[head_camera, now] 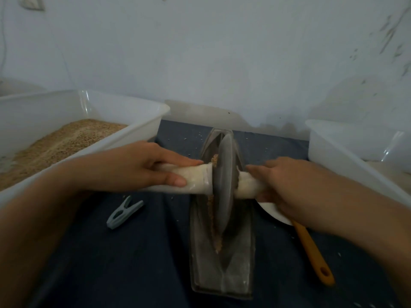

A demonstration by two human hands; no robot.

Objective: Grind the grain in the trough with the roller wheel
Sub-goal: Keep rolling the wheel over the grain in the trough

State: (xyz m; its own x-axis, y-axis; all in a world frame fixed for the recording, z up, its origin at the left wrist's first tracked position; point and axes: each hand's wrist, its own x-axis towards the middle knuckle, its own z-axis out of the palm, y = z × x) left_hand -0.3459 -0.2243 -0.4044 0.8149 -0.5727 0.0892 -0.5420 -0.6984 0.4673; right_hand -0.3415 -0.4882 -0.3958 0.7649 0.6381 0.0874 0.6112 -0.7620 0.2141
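A grey metal roller wheel [223, 181] stands upright in the groove of a long boat-shaped metal trough [222, 270] on the dark blue cloth. Brown ground grain [216, 241] lies along the groove on the wheel's left side. A pale wrapped axle handle [195, 181] runs through the wheel. My left hand [142, 167] holds the left end of the handle, thumb on the near side and fingers stretched over the top. My right hand [280, 185] grips the right end, which it mostly hides.
A white plastic tub [142, 134] with brown ground grain stands at the left, another white tub [347, 156] at the right. A grey clothes peg [124, 213] lies on the cloth. A white spoon with an orange handle [311, 252] lies right of the trough. A wall rises close behind.
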